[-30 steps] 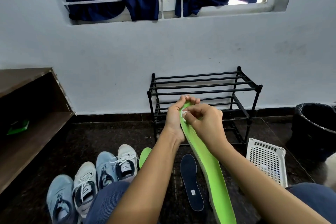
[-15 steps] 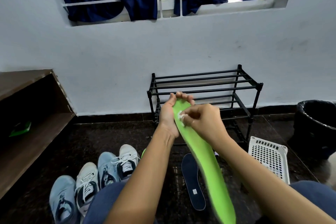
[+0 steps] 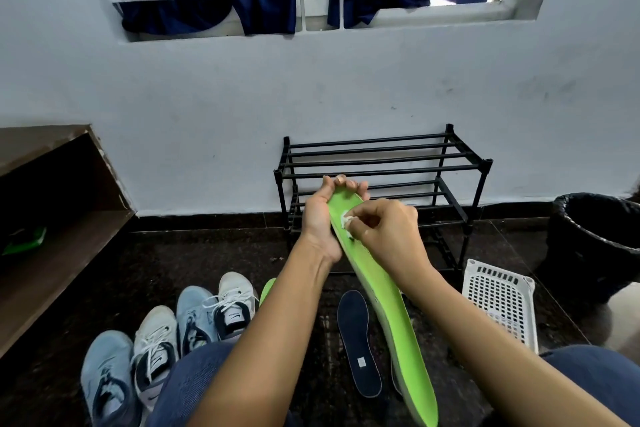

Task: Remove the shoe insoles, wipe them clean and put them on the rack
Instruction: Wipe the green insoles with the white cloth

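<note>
My left hand (image 3: 320,220) grips the green insole's (image 3: 391,305) far edge, my right hand (image 3: 386,234) pinches a white wipe (image 3: 347,219) onto it, rack (image 3: 381,168) just beyond.

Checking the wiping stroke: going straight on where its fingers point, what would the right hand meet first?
The green insole: the right hand presses a white wipe against it. Behind lies the left hand, probably next, though depth is unclear.
</note>
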### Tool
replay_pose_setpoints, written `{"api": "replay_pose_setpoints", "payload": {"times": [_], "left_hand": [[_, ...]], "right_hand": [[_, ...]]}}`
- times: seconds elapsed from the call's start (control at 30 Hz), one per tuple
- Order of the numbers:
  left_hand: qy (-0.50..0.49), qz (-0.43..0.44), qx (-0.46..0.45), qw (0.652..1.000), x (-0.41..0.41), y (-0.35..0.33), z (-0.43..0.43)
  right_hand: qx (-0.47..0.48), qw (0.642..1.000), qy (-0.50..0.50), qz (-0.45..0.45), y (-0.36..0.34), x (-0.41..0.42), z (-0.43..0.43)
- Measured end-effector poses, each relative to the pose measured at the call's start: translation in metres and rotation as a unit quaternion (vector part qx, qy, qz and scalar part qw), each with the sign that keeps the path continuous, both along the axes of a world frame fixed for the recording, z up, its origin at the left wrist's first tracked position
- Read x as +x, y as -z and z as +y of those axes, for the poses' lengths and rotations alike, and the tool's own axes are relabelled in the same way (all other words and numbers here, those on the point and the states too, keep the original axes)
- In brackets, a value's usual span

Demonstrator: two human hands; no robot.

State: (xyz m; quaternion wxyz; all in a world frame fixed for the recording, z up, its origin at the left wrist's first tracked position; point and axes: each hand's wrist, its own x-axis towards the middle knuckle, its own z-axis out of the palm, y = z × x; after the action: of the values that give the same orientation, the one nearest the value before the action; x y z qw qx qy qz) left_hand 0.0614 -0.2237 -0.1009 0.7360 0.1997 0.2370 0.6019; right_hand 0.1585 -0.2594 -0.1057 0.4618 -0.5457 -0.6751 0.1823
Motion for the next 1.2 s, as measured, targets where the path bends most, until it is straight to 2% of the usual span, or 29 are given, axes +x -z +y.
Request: {"api": "replay_pose_setpoints", "payload": {"times": [0.27, 0.43, 0.57, 0.73, 0.9, 1.07, 1.2], "left_hand": [[0.017, 0.029, -0.033, 0.999, 0.007, 0.008, -0.003], [0.031, 0.028, -0.039, 0.998, 0.003, 0.007, -0.002], [0.023, 0.029, -0.037, 0.999, -0.002, 0.005, 0.002], [-0.018, -0.037, -0.012, 0.999, -0.012, 0.006, 0.013], [0.001, -0.031, 0.017, 0.999, -0.014, 0.005, 0.012], [0.086, 0.023, -0.003, 0.996, -0.001, 0.004, -0.001], [0.085, 0.001, -0.018, 0.996, -0.006, 0.003, -0.001]], "right_hand": [[0.121, 0.981, 0.085, -0.121, 0.008, -0.007, 0.016], [0.141, 0.975, 0.079, -0.152, 0.006, -0.010, 0.018], [0.050, 0.988, 0.079, -0.120, -0.005, -0.009, 0.015], [-0.073, 0.987, 0.085, -0.120, 0.001, -0.011, 0.001], [-0.021, 0.992, 0.084, -0.089, 0.004, -0.011, 0.004], [0.103, 0.990, 0.088, -0.033, -0.003, -0.016, 0.007], [0.043, 0.999, 0.018, 0.018, -0.009, -0.015, 0.003]]}}
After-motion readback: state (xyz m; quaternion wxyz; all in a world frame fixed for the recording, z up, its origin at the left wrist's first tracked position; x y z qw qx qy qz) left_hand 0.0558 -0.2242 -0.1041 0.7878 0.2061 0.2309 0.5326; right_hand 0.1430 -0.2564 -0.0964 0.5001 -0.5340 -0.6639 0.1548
